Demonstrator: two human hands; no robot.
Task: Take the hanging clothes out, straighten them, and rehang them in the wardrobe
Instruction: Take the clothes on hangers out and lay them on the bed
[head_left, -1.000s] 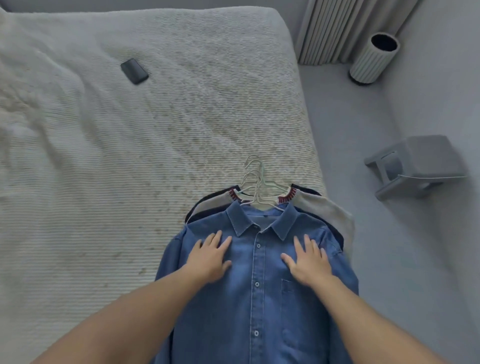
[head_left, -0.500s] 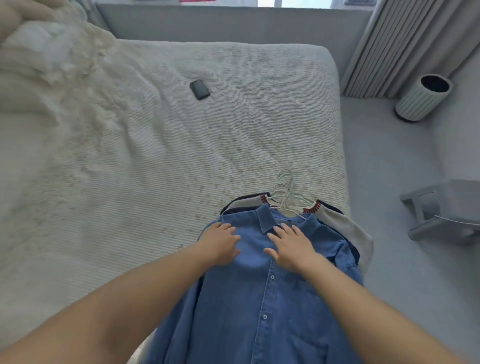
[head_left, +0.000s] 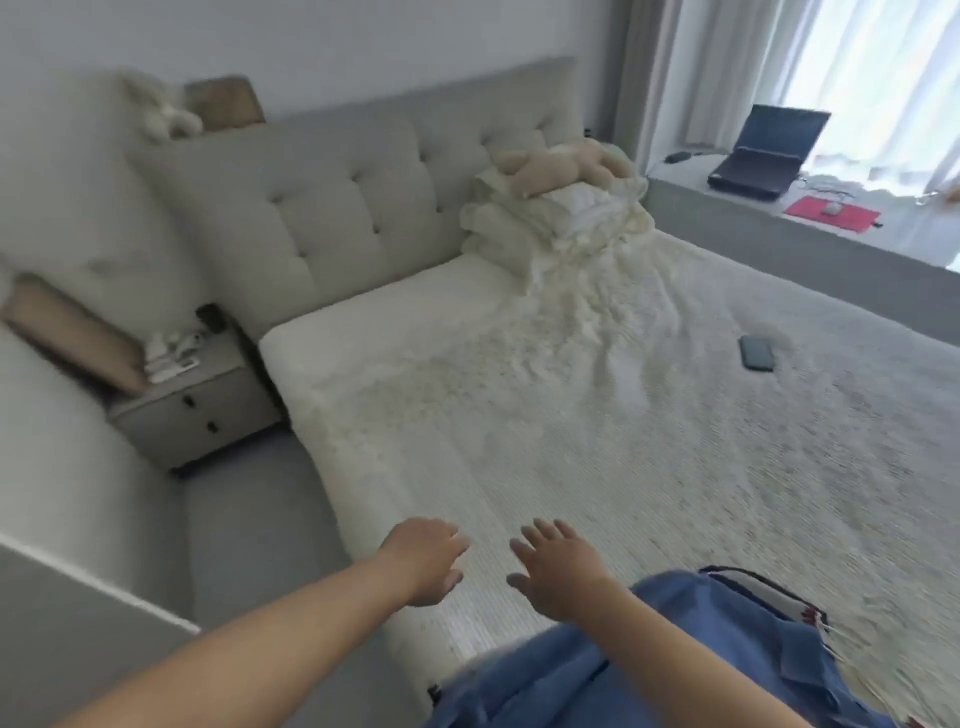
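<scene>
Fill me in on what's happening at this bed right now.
A person is sorting clothes on the bed. A blue denim shirt lies at the near edge on top of other garments, with wire hangers sticking out beside its collar. Both hands are open and hold nothing: the left hand and right hand hover over the bedspread just left of the shirt. A phone lies farther up the bed.

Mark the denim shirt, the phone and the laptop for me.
denim shirt (head_left: 649, 670): head view, on the blue fabric below the right forearm.
phone (head_left: 757, 353): head view, middle of its dark back, lying on the bed.
laptop (head_left: 779, 136): head view, on its open screen, by the window.
</scene>
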